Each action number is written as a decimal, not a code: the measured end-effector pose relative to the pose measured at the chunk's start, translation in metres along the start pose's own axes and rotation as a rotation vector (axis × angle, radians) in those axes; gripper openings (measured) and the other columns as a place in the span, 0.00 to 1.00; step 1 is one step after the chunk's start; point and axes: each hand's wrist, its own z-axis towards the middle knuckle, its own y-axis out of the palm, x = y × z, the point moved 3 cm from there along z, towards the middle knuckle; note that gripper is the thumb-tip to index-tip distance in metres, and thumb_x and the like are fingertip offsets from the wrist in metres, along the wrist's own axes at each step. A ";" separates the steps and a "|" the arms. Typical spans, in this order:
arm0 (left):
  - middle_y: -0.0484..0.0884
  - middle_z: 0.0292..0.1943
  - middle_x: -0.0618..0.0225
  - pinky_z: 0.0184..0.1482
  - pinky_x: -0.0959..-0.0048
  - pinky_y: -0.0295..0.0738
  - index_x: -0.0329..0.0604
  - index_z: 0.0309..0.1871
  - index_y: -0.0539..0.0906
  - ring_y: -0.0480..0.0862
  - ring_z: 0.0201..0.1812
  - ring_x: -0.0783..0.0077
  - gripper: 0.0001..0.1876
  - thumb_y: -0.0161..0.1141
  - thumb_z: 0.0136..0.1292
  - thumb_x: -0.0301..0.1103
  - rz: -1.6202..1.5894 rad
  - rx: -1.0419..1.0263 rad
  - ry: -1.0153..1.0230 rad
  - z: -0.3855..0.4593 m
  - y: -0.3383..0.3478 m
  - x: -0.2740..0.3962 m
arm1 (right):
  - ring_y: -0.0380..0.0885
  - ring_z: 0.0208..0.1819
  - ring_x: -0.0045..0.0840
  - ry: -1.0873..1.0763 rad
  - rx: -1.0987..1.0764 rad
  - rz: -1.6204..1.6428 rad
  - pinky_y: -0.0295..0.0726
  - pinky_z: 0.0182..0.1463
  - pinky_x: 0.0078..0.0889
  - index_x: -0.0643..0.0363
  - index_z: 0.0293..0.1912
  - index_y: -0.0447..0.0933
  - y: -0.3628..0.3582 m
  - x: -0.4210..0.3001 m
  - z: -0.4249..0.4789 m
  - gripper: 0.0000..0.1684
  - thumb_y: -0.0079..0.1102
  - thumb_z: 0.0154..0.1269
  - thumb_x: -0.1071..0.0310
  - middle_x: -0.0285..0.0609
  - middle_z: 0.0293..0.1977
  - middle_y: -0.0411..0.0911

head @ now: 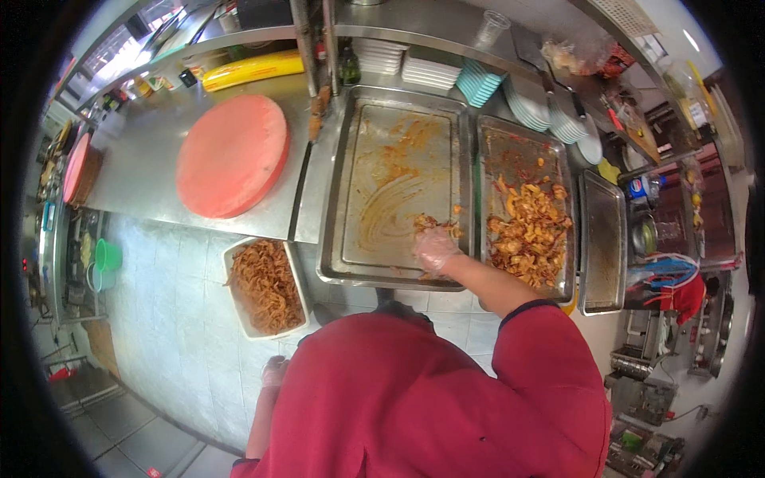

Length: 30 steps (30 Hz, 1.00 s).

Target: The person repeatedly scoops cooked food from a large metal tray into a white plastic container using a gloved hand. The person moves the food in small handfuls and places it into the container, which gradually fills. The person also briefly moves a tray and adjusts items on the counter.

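My right hand, in a clear plastic glove, is at the near right corner of a large metal tray smeared with orange-brown sauce. Its fingers are at a small heap of sauced food pieces; whether they grip any is hidden. Right of it, a second metal tray holds a pile of sauced food pieces. My left hand, also in a clear glove, hangs low beside my body, partly hidden by my red shirt. A white tub of brown shredded food stands to its upper right.
A round pink cutting board lies on the steel counter at left. A knife sharpening steel rests beside the large tray. Stacked plates line the back beneath a steel shelf. A narrow metal tray stands at right.
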 end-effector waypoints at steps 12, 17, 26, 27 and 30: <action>0.81 0.49 0.54 0.57 0.64 0.71 0.46 0.51 0.80 0.79 0.54 0.57 0.24 0.58 0.54 0.49 0.270 -0.038 -0.074 0.027 -0.023 -0.035 | 0.61 0.64 0.45 0.429 -0.080 0.382 0.64 0.64 0.46 0.50 0.60 0.71 -0.019 0.007 -0.002 0.33 0.57 0.55 0.48 0.48 0.60 0.67; 0.82 0.48 0.56 0.54 0.65 0.73 0.47 0.49 0.81 0.81 0.51 0.59 0.23 0.59 0.54 0.50 0.246 0.035 -0.006 0.035 -0.023 -0.033 | 0.64 0.62 0.49 0.265 0.045 0.225 0.64 0.63 0.51 0.48 0.62 0.67 0.000 -0.016 -0.047 0.34 0.59 0.56 0.51 0.49 0.62 0.64; 0.84 0.44 0.59 0.51 0.67 0.75 0.44 0.47 0.81 0.82 0.47 0.62 0.21 0.62 0.55 0.48 0.131 -0.043 0.203 0.121 0.012 -0.124 | 0.74 0.49 0.39 0.125 0.125 0.223 0.75 0.49 0.40 0.53 0.35 0.78 0.059 0.028 -0.032 0.08 0.61 0.51 0.67 0.45 0.40 0.74; 0.84 0.44 0.58 0.51 0.67 0.75 0.43 0.47 0.81 0.82 0.47 0.62 0.21 0.63 0.55 0.48 0.125 -0.058 0.189 0.120 0.010 -0.124 | 0.75 0.47 0.38 0.167 0.166 0.209 0.76 0.47 0.40 0.54 0.32 0.78 0.065 0.030 -0.028 0.05 0.61 0.51 0.68 0.45 0.37 0.74; 0.84 0.43 0.56 0.49 0.67 0.76 0.42 0.46 0.80 0.83 0.46 0.62 0.21 0.63 0.56 0.48 0.132 0.010 0.078 0.096 0.000 -0.079 | 0.75 0.44 0.41 0.308 0.332 0.327 0.77 0.47 0.40 0.57 0.34 0.79 0.033 0.039 -0.043 0.08 0.60 0.50 0.73 0.48 0.38 0.75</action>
